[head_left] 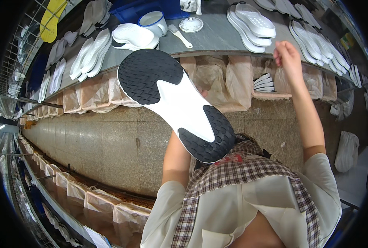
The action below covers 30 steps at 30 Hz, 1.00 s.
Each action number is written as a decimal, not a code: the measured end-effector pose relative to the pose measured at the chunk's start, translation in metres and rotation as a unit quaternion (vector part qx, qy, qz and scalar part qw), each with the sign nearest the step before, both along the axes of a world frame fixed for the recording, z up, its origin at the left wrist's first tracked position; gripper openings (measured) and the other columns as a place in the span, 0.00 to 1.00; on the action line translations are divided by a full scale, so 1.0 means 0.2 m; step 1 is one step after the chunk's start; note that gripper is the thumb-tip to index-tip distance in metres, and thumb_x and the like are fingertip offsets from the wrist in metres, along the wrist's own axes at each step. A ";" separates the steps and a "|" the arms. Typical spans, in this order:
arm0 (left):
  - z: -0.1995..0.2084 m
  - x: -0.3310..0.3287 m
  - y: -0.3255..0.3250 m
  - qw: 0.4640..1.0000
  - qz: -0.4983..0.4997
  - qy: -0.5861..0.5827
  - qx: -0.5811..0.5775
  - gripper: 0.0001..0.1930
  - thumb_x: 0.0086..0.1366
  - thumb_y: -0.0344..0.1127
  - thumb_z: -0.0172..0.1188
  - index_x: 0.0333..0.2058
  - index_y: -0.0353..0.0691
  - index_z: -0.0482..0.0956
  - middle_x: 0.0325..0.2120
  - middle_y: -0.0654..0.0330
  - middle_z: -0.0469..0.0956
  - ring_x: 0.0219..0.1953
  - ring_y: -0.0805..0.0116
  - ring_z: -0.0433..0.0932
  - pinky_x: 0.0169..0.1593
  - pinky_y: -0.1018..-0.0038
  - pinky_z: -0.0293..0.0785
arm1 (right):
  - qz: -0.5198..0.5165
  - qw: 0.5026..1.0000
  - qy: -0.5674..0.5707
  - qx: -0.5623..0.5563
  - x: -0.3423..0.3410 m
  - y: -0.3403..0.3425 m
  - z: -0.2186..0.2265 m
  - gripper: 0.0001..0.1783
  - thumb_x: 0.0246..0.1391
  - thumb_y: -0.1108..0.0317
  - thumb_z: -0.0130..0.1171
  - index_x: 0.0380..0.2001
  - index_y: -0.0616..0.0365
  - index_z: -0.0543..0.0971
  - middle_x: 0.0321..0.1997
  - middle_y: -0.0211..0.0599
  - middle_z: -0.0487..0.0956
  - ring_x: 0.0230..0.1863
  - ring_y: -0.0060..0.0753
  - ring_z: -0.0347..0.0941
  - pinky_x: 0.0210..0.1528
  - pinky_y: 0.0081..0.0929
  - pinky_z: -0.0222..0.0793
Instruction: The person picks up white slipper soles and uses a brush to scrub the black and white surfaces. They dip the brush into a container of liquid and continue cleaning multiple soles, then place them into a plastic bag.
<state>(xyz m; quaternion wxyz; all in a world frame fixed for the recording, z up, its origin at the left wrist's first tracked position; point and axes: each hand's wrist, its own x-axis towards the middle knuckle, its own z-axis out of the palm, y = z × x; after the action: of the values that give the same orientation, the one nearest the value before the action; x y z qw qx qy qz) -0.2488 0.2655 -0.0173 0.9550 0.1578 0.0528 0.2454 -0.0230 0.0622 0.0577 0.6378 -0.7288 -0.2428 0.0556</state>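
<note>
My left hand [202, 91] holds up a white shoe sole [180, 100] with black treaded pads at both ends. The sole is tilted, its tread side toward me, and hides most of that hand. At the bench's front edge, my right hand [289, 60] is raised with its fingers loosely curled; no object shows in it. Just left of it lies a stack of white soles [254, 25]. More white soles [314, 43] lie in a row to its right.
On the grey bench [208, 39] are a white mug [152, 24] with a blue rim, a white-handled brush [180, 36], a white lid [191, 25] and several white soles [135, 36]. Under its edge hang cloth-lined bins [233, 78]. A yellow sole [51, 20] hangs on the wire rack.
</note>
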 end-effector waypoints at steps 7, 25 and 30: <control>0.03 -0.01 0.01 1.000 0.013 0.023 0.015 0.26 0.61 0.55 0.54 0.51 0.42 0.67 0.28 0.63 0.73 0.25 0.72 0.66 0.35 0.77 0.62 | 0.191 0.954 -0.229 -0.028 -0.59 0.00 0.01 0.13 0.51 0.64 0.60 0.37 0.60 0.73 0.38 0.36 0.74 0.37 0.26 0.70 0.36 0.21 0.67; -0.17 0.05 0.06 0.996 -0.020 0.005 0.090 0.26 0.63 0.53 0.50 0.53 0.41 0.65 0.32 0.63 0.76 0.27 0.73 0.69 0.36 0.73 0.63 | 0.251 0.963 -0.007 0.101 -0.86 0.11 0.03 0.46 0.42 0.55 0.66 0.61 0.62 0.58 0.61 0.49 0.62 0.63 0.46 0.58 0.62 0.40 0.57; -0.15 0.04 0.09 0.998 -0.005 -0.052 0.029 0.26 0.63 0.52 0.51 0.53 0.41 0.66 0.32 0.64 0.78 0.26 0.75 0.70 0.33 0.76 0.61 | 0.126 0.894 0.317 0.289 -0.56 0.05 0.10 0.35 0.62 0.44 0.31 0.62 0.61 0.54 0.59 0.54 0.64 0.58 0.45 0.66 0.51 0.35 0.75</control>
<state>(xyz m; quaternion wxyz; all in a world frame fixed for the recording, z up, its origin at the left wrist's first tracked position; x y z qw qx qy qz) -0.2410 0.2835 -0.0466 0.9527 0.1729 -0.0045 0.2498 -0.1341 0.0728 0.0786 0.8512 -0.4193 -0.1227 0.2909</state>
